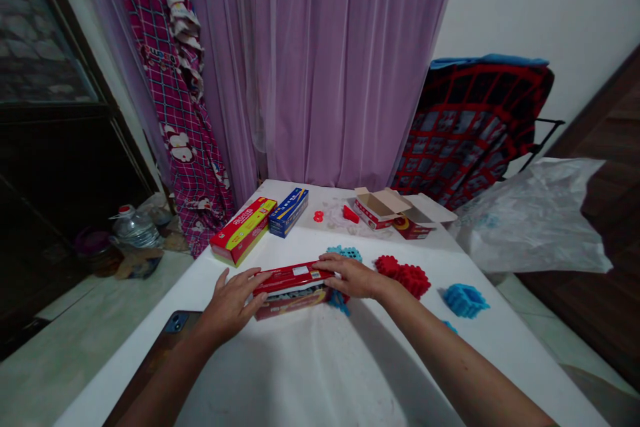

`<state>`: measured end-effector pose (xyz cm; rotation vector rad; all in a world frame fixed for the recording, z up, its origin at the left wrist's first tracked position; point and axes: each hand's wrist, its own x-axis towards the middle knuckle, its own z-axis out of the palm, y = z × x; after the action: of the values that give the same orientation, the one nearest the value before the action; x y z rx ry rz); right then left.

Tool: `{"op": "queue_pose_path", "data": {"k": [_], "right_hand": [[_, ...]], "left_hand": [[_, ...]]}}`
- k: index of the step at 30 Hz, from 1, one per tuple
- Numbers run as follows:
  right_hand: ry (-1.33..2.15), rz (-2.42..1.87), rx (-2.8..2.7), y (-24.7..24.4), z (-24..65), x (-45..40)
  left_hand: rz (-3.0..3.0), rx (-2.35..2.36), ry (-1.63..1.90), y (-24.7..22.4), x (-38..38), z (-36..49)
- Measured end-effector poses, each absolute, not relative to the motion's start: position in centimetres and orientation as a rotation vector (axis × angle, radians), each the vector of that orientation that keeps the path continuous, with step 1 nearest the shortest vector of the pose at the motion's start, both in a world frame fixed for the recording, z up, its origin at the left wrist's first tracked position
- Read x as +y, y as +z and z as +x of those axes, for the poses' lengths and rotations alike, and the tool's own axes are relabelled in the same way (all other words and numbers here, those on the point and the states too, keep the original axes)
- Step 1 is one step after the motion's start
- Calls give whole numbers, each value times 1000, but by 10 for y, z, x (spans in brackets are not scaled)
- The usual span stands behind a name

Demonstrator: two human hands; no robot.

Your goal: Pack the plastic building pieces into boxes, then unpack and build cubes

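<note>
A long red box (295, 290) lies across the middle of the white table (320, 373), its lid flap raised a little over a dark gap along the near side. At its left end my left hand (234, 300) rests with fingers spread on the lid and edge. My right hand (350, 275) lies over the right end, fingers stretched across the lid. Both hands touch the box without wrapping round it. Beside my right hand are light blue toy pieces (345, 252), partly hidden behind it, and red toy pieces (404, 275).
Behind stand a red-yellow box (243, 230) and a blue box (289, 212). Open cartons (375, 208) sit at the back right, with small red pieces (351, 214) nearby. A blue piece (465, 300) lies right. A phone (163, 353) is under my left forearm. A plastic bag (530, 220) hangs right.
</note>
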<state>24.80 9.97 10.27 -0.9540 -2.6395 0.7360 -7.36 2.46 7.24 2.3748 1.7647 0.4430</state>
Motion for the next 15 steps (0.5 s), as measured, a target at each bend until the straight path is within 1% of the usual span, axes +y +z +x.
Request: {"op": "queue_pose_path", "data": {"k": [7,12,15], "right_hand": [[523,-1040,-2720,98,246,85],[279,-1033,-2773,87,248,72],[109,-1050,-2788,79,247,66]], "left_hand": [[2580,1825,380,67,17,-67],[2866,1804,434,61,6,-60],[2931,1809,416,61,1,-55]]}}
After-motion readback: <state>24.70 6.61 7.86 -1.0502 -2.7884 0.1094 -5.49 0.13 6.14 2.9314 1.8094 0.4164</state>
